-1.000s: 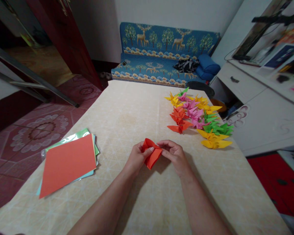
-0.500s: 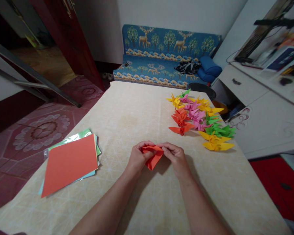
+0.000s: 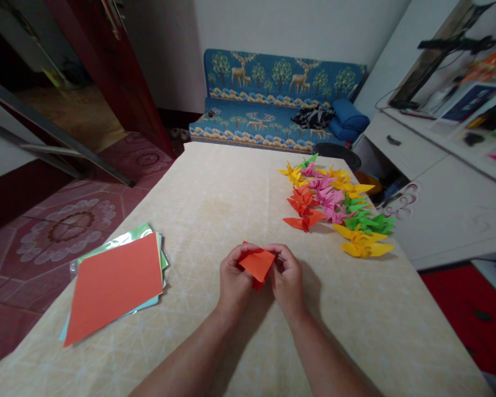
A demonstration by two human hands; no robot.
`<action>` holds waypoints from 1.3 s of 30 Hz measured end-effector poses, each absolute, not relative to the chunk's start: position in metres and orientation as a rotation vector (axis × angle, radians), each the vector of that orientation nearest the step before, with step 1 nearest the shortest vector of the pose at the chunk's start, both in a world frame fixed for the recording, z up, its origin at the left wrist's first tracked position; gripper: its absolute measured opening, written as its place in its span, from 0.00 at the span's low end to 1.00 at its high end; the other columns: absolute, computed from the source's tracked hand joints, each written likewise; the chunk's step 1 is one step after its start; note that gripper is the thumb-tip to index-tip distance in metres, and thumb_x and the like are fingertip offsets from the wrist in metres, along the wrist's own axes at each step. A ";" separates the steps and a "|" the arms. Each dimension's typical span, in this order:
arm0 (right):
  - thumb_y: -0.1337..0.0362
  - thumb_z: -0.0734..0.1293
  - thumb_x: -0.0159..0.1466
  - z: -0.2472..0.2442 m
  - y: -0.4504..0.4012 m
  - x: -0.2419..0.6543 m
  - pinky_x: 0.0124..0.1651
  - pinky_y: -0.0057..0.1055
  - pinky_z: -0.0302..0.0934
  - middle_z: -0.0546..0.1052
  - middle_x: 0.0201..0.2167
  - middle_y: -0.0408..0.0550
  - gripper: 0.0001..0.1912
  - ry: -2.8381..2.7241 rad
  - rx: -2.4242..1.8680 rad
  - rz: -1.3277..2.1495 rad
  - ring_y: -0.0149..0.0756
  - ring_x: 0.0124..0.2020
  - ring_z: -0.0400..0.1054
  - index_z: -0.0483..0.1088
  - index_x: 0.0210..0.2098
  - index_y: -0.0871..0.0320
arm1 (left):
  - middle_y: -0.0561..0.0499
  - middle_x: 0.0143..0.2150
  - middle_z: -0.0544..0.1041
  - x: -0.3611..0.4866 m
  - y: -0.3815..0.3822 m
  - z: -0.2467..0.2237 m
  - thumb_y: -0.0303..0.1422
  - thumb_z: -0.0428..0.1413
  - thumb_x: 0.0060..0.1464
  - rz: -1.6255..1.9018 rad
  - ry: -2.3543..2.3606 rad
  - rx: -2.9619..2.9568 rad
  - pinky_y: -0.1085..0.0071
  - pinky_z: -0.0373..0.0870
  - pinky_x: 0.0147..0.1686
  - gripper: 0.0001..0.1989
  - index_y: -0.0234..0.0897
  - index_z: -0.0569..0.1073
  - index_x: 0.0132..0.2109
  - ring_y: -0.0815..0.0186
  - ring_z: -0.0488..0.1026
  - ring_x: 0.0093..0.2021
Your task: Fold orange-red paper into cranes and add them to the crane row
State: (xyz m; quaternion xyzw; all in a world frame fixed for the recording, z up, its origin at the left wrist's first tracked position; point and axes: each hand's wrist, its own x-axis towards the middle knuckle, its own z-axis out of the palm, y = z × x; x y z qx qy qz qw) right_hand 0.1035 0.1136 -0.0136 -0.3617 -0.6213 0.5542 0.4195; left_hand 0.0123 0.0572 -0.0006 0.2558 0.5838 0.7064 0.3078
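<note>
A partly folded piece of orange-red origami paper (image 3: 258,263) is held between both hands over the middle of the table. My left hand (image 3: 236,278) is closed on its left side, the thumb partly hidden below the paper. On the right side, my right hand (image 3: 287,275) grips the edge with bent fingers. The upper layer shows as a flat, pointed flap, and more folded layers stick out beneath it. Some fingertips are hidden behind the paper.
To the left lies a stack of coloured paper with an orange-red sheet (image 3: 118,286) on top. Folded paper cranes in several colours, such as a yellow crane (image 3: 364,242), crowd the table's right side. Beyond the tablecloth (image 3: 215,182) stands a blue patterned sofa (image 3: 248,118); a white cabinet (image 3: 458,193) is at right.
The paper has turned between my hands, so a flat flap now faces up where a hollow fold was seen. My right hand has come in closer to the left.
</note>
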 end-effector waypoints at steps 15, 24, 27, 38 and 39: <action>0.63 0.67 0.60 -0.012 0.115 0.109 0.35 0.31 0.61 0.73 0.28 0.45 0.03 -1.798 -0.908 0.975 0.36 0.31 0.67 0.71 0.31 0.55 | 0.49 0.34 0.79 0.006 0.060 -0.011 0.24 0.59 0.45 1.794 1.492 0.531 0.72 0.70 0.36 0.10 0.36 0.79 0.37 0.66 0.74 0.33; 0.59 0.62 0.65 -0.007 0.128 0.114 0.44 0.32 0.61 0.75 0.34 0.47 0.12 -1.603 -0.799 1.380 0.39 0.40 0.69 0.75 0.34 0.55 | 0.50 0.27 0.79 -0.005 0.063 -0.007 0.34 0.67 0.40 1.654 1.293 0.412 0.76 0.67 0.28 0.11 0.31 0.79 0.31 0.71 0.71 0.25; 0.58 0.64 0.63 -0.009 0.129 0.114 0.40 0.30 0.61 0.73 0.31 0.45 0.10 -1.583 -0.806 1.493 0.37 0.37 0.67 0.74 0.31 0.56 | 0.49 0.27 0.79 -0.004 0.062 -0.006 0.36 0.68 0.39 1.630 1.287 0.436 0.77 0.67 0.26 0.13 0.31 0.79 0.31 0.71 0.71 0.24; 0.60 0.66 0.61 -0.008 0.129 0.115 0.41 0.32 0.62 0.73 0.34 0.47 0.07 -1.644 -0.784 1.331 0.38 0.38 0.68 0.75 0.33 0.55 | 0.48 0.25 0.79 -0.002 0.061 -0.008 0.36 0.65 0.43 1.648 1.468 0.562 0.75 0.65 0.25 0.10 0.31 0.81 0.30 0.70 0.70 0.23; 0.61 0.67 0.60 -0.007 0.129 0.115 0.40 0.32 0.62 0.73 0.35 0.48 0.06 -1.688 -0.787 1.268 0.38 0.37 0.68 0.75 0.34 0.55 | 0.48 0.26 0.79 -0.002 0.061 -0.009 0.34 0.64 0.44 1.644 1.494 0.603 0.75 0.65 0.26 0.09 0.32 0.81 0.30 0.69 0.70 0.24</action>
